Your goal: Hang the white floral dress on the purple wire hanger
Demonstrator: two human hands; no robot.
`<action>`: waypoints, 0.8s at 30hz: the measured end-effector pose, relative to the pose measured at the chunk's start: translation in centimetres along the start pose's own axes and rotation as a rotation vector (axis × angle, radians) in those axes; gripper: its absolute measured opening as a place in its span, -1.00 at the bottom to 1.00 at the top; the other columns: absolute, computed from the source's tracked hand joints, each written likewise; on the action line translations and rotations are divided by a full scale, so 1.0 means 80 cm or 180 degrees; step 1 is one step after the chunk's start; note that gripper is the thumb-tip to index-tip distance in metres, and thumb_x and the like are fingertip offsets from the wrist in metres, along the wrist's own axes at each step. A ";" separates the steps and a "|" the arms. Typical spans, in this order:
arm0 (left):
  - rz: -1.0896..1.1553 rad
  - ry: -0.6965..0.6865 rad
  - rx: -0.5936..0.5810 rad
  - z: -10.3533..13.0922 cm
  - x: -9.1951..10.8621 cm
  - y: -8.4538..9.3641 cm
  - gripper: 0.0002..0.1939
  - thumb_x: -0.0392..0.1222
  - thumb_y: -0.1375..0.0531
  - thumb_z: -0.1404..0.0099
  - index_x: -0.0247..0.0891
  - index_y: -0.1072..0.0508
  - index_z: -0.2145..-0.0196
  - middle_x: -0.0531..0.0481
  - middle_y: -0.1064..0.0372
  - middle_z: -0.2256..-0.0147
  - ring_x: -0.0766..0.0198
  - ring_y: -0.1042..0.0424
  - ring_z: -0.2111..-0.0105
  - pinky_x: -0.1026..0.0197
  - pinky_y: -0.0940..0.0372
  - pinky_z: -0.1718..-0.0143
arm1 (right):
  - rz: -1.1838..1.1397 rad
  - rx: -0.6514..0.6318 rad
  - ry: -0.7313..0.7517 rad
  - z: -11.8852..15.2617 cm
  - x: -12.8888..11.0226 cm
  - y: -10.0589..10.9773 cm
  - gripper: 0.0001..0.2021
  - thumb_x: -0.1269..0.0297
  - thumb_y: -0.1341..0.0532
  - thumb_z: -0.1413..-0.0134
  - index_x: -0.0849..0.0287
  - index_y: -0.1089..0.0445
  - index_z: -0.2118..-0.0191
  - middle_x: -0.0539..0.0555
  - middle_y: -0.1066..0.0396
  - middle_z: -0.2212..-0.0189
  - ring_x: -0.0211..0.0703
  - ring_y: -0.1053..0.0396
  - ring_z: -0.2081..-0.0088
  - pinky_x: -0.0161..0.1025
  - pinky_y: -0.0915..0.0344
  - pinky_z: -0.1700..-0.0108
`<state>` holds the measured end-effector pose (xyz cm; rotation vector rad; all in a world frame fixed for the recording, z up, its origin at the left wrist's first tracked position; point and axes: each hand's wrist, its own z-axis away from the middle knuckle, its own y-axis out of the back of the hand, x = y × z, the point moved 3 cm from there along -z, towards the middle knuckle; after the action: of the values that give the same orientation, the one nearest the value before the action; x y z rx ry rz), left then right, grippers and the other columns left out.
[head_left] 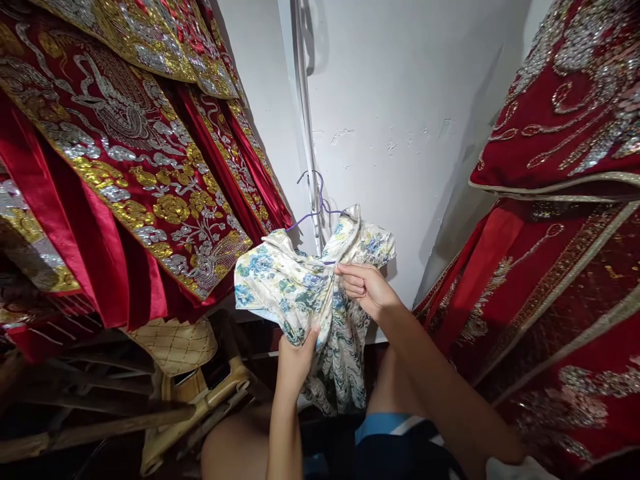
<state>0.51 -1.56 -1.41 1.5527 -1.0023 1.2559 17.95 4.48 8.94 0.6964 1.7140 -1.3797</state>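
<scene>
Forearms point(445, 383) foremost, left hand point(296, 355) and right fingers point(353, 277) tight on floral garment point(280, 280) (collar point(349, 235) uppermost, long axis near-vertical)

You are facing open room between the purple hanger point(320, 209) and the right red garment point(555, 143), while the left red garment point(130, 143) is hanging close and a bamboo frame point(220, 399) is blocking the lower left.

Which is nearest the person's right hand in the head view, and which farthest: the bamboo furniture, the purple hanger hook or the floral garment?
From the right hand:
1. Floral garment: at its fingertips, by the neckline.
2. Purple hanger hook: above the garment's neckline.
3. Bamboo furniture: low on the left side.
</scene>
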 end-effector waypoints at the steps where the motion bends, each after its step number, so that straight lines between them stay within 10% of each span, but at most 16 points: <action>1: -0.0034 -0.0026 -0.0011 -0.002 -0.001 0.002 -0.38 0.04 -0.36 -0.12 -0.43 -0.48 -0.04 -0.36 -0.43 -0.10 -0.18 -0.30 -0.22 -0.09 -0.18 -0.25 | 0.0020 0.0007 -0.0008 -0.001 0.000 0.000 -0.74 0.21 -0.46 0.17 0.31 -0.46 0.47 -0.23 0.03 0.76 -0.49 0.18 0.67 -0.41 0.26 0.64; 24: -0.0153 -0.0338 -0.0441 -0.022 -0.007 0.011 -0.43 0.05 -0.37 -0.11 -0.36 -0.52 0.01 -0.32 -0.48 -0.04 -0.16 -0.32 -0.22 -0.12 -0.12 -0.27 | -0.0445 -0.0216 -0.1057 -0.068 -0.067 -0.027 -0.81 0.56 -0.21 -0.16 0.20 -0.28 0.42 -0.23 0.09 0.74 -0.48 0.24 0.71 -0.47 0.25 0.72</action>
<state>-0.92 -0.15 -1.67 1.5394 -1.0896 1.0576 17.62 9.56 15.00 0.2932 1.5566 -1.4342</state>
